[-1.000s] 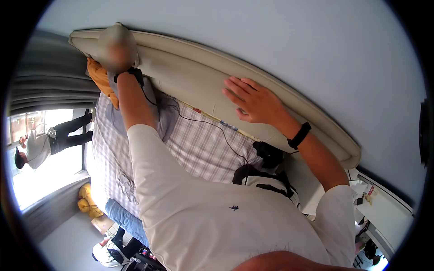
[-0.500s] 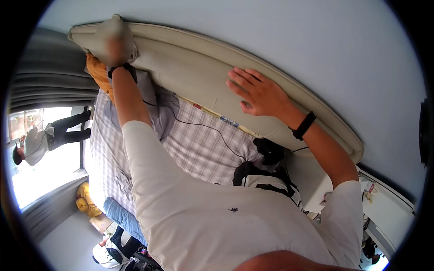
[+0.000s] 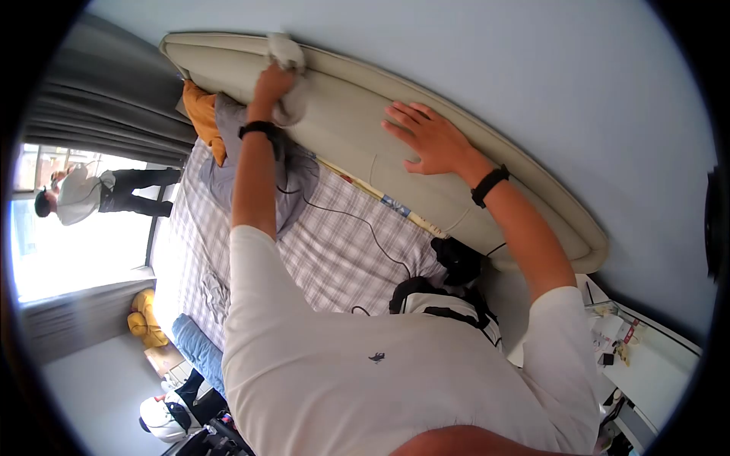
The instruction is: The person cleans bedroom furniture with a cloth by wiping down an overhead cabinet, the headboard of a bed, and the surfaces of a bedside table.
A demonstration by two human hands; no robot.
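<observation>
My left hand (image 3: 274, 83) is closed around a pale, crumpled cloth (image 3: 289, 108), part of which sticks out above and below my fingers. The cloth is at the beige padded headboard (image 3: 342, 106), near its upper edge on the left, and is slightly smeared by motion. To the right, my right hand (image 3: 433, 140) lies with fingers spread on the headboard, holding nothing. A dark band circles each wrist.
Below the headboard is a bed with a checked sheet (image 3: 350, 243), grey bedding and an orange pillow (image 3: 202, 118). A black cable (image 3: 350, 215) crosses the sheet to a black-and-white bag (image 3: 441, 304). People stand by the window (image 3: 84, 194) and at lower left (image 3: 163, 418).
My left hand has moved right along the headboard with the cloth, away from its left end. My right hand stays spread on the headboard. The view has shifted slightly.
</observation>
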